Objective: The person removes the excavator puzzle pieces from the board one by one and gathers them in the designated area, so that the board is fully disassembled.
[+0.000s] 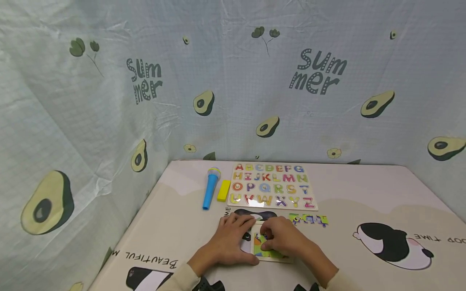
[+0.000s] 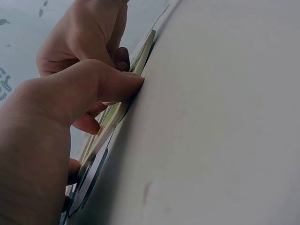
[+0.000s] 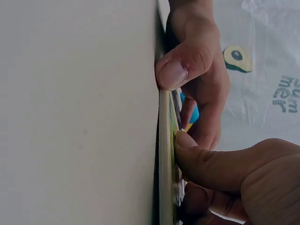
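A small wooden jigsaw board [image 1: 274, 260] with a pale frame and a green and orange picture lies flat on the table. My left hand [image 1: 230, 239] holds it at the left, thumb at the near edge and fingers towards the far corner. Over the picture, my right hand [image 1: 285, 237] has its fingers curled, with thumb and fingertips pinching at a puzzle piece [image 1: 257, 237]; the hand hides most of that piece. The right wrist view shows the right thumb [image 3: 187, 143] against the board's face. To the right of the board lie several green and purple puzzle pieces [image 1: 308, 219].
Behind the hands lies a wooden alphabet board [image 1: 271, 207] with colourful letters. Left of it are a yellow block [image 1: 223, 190] and a blue toy microphone [image 1: 209, 190]. The table cover [image 1: 349, 194] has printed animals and words; a patterned curtain [image 1: 233, 81] stands behind.
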